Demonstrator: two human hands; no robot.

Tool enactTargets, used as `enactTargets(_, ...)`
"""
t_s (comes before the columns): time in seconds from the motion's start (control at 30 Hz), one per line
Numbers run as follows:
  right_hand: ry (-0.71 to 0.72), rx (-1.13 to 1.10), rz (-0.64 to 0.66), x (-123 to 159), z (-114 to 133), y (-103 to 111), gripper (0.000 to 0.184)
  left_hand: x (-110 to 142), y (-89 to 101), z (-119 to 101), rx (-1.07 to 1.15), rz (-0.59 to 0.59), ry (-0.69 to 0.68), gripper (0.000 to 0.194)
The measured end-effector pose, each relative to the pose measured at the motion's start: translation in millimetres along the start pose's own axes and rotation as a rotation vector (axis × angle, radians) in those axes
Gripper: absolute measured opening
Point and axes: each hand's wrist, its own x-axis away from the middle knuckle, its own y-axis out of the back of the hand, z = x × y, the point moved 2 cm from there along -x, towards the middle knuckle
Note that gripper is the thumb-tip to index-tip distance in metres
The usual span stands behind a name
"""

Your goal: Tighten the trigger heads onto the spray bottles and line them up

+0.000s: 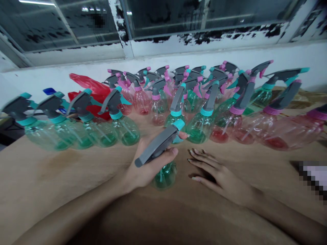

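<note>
A green-tinted spray bottle (165, 177) with a grey and teal trigger head stands on the wooden table in front of me. My left hand (150, 165) is wrapped round its neck, just under the trigger head. To the right of that bottle, my right hand (217, 173) rests on the tabletop with its fingers stretched out and nothing in them. Close behind the hands are another green spray bottle (199, 129) with a teal collar and a pink spray bottle (224, 127) with a pink collar.
Several green spray bottles (125, 131) line the left side of the table (102, 173). Many pink and green ones crowd the back and right. A red plastic bag (89, 83) lies behind the left row. A white wall (255, 54) with windows rises behind.
</note>
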Motion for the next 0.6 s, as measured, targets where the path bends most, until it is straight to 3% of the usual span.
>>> enactTargets(0.27,0.005,0.002,0.007,0,0,1,0.047,0,0.9,-7,0.086,0.024,0.059,0.029)
enactTargets(0.6,0.001,0.026,0.033,0,-1,0,0.046,-3,5.4,-18,-0.071,-0.024,-0.039,0.015)
